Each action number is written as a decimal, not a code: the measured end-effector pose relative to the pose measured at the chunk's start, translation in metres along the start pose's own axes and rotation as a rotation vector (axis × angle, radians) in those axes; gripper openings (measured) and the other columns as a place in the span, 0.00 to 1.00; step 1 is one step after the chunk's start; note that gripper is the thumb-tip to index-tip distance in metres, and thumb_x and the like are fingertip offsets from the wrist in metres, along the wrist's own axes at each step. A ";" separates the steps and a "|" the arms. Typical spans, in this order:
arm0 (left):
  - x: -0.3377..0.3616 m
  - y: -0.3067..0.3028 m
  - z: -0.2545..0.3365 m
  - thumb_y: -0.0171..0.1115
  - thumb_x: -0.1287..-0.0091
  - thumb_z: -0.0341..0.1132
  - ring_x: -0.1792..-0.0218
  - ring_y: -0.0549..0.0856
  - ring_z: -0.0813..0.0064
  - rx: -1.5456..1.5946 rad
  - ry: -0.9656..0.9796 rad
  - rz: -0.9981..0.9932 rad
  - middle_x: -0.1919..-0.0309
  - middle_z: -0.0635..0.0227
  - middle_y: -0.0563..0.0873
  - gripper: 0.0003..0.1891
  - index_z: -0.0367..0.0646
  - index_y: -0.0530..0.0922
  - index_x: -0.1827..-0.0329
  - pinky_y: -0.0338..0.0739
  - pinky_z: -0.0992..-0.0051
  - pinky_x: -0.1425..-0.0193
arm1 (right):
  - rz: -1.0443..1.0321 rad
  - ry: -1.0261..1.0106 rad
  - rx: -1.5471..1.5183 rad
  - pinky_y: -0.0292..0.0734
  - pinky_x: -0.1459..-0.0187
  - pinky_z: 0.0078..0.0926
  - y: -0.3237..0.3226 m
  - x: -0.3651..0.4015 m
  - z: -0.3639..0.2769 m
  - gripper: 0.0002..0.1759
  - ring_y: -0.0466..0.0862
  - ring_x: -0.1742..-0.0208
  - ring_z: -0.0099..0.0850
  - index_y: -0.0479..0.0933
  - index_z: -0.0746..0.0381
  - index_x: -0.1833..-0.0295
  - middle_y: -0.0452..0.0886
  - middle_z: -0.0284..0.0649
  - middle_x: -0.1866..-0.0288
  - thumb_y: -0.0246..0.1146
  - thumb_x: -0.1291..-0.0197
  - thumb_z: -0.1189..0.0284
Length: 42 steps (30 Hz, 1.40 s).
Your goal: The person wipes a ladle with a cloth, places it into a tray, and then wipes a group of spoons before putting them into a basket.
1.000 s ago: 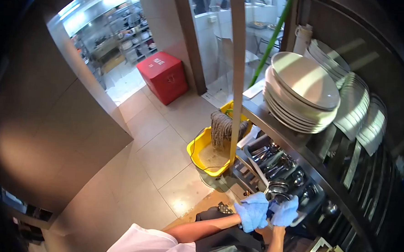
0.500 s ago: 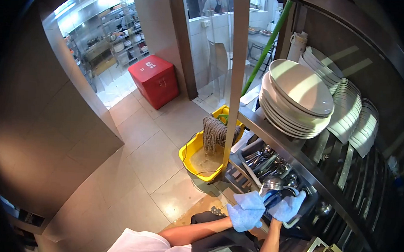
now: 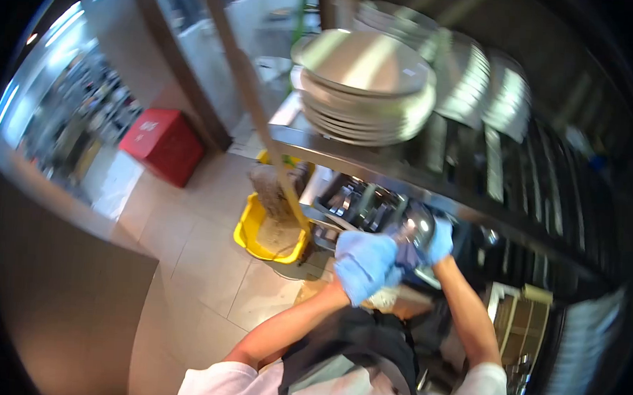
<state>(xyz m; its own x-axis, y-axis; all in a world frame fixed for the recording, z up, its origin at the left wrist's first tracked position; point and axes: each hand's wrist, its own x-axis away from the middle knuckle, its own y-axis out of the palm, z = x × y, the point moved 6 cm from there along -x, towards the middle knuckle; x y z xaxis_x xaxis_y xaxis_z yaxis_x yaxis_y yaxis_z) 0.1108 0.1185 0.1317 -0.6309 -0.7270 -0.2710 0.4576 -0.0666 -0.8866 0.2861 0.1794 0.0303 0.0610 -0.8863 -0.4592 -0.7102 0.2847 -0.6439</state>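
Light blue cloth covers my left hand, which is closed in its folds with the fingers hidden. More blue cloth wraps my right hand, at the edge of the rack. Between the two hands is a shiny, round-bowled metal utensil, perhaps a ladle; its handle is hidden and motion blurs it. Just beyond, a cutlery tray holds metal cutlery in compartments, below the steel shelf edge.
A stack of white plates stands on the metal shelf, with upright dishes behind. A yellow mop bucket with a mop sits on the tiled floor at left. Farther off are a red box and a post.
The camera view has swung, shifting the shelf and plates left and up. Both cloth-covered hands remain at the metal utensil, whose rounded bowl now faces the camera more.
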 end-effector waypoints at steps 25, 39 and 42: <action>0.013 0.055 0.021 0.59 0.48 0.42 0.78 0.78 0.59 -0.083 0.244 -0.119 0.80 0.62 0.76 0.10 0.45 0.75 0.78 0.67 0.64 0.74 | -0.178 0.121 -0.785 0.76 0.67 0.27 0.000 0.053 0.008 0.10 0.79 0.71 0.32 0.75 0.64 0.67 0.77 0.42 0.72 0.54 0.47 0.68; 0.024 0.122 -0.005 0.59 0.61 0.50 0.71 0.75 0.60 -0.130 0.079 -0.211 0.79 0.56 0.76 0.18 0.42 0.75 0.79 0.68 0.65 0.67 | 0.159 0.765 0.124 0.72 0.74 0.27 0.045 0.088 -0.002 0.09 0.77 0.75 0.31 0.75 0.60 0.77 0.76 0.36 0.78 0.52 0.49 0.71; 0.026 0.121 0.007 0.58 0.59 0.47 0.72 0.75 0.59 -0.126 0.103 -0.296 0.80 0.57 0.75 0.16 0.41 0.75 0.79 0.67 0.65 0.69 | -0.209 0.800 0.474 0.71 0.77 0.27 0.052 0.103 0.001 0.11 0.76 0.77 0.26 0.74 0.60 0.78 0.75 0.33 0.81 0.52 0.45 0.71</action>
<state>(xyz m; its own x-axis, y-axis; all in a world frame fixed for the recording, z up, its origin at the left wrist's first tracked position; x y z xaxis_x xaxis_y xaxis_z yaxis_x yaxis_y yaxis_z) 0.1539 0.0866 0.0202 -0.7877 -0.6156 -0.0251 0.1678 -0.1751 -0.9701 0.2559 0.1037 -0.0512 -0.4682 -0.8732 0.1352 -0.3706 0.0552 -0.9272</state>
